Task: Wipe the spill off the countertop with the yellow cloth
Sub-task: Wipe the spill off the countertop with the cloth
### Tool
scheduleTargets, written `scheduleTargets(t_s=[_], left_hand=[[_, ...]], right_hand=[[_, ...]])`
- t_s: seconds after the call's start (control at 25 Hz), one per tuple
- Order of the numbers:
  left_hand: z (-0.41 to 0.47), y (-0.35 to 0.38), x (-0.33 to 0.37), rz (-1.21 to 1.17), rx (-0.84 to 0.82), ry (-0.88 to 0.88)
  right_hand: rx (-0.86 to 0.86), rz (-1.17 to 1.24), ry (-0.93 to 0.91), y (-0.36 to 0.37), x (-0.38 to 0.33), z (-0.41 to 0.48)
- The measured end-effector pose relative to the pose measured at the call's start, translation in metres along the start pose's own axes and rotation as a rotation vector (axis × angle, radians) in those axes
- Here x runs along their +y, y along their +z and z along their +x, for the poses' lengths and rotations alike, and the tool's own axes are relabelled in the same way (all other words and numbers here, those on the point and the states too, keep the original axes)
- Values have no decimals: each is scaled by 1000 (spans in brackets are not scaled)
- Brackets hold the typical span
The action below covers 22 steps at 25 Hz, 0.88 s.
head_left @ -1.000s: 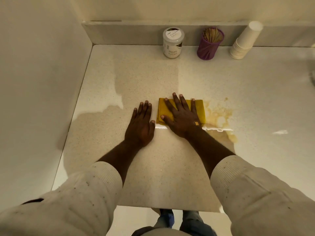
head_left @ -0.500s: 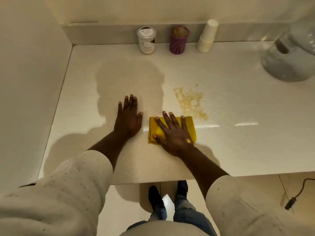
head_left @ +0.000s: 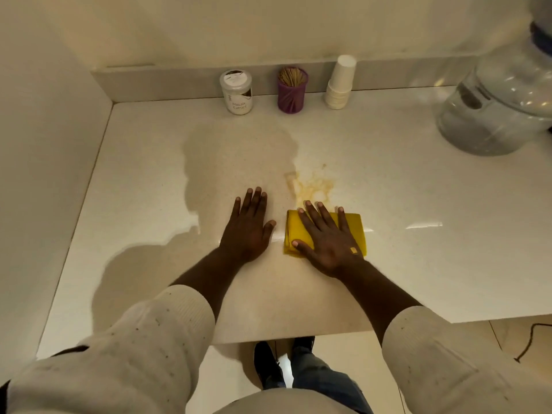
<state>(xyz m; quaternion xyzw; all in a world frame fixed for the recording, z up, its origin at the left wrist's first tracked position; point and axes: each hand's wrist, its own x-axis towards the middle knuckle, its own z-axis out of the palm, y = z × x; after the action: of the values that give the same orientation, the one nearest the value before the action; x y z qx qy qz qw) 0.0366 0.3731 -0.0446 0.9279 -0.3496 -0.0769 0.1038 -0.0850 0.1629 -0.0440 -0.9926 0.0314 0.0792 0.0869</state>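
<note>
My right hand (head_left: pixel 328 237) is flat, fingers spread, pressing the yellow cloth (head_left: pixel 354 231) onto the counter (head_left: pixel 418 204). It grips nothing, just pushes down. My left hand (head_left: pixel 248 225) lies open and flat on the bare surface just beside the cloth, bracing me, not touching it. Compared with a second ago, the cloth has come off the spill's side and back toward the front edge; half a second ago it sat a little nearer that edge, and now my fingertips reach the near fringe of the spill (head_left: pixel 312 186). I read that as the start of another forward pass.

The stain sits mid-counter, just beyond the cloth: a pale brownish-yellow patch, blotchy, with a few specks farther toward the back edge. It looks thinner than a second ago, but plenty remains, so the job isn't done. The cloth is folded into a neat rectangle, bright yellow, lying flat. Along the back edge stand a jar (head_left: pixel 237 92), a purple toothpick holder (head_left: pixel 292 91) and stacked paper cups (head_left: pixel 340 83), well clear.
</note>
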Motion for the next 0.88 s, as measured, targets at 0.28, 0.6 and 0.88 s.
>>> scheduleTargets(t_s=[0.28,0.6,0.88], left_hand=[[46,1,1,3,1,-25],[94,-6,-1,-7,33,-120],[110,-7,5,21,13,-120]], right_hand=[[30,33,-74,-9,21,74],[32,52,-94,-21,43,151],[66,79,112,-32,102,180]])
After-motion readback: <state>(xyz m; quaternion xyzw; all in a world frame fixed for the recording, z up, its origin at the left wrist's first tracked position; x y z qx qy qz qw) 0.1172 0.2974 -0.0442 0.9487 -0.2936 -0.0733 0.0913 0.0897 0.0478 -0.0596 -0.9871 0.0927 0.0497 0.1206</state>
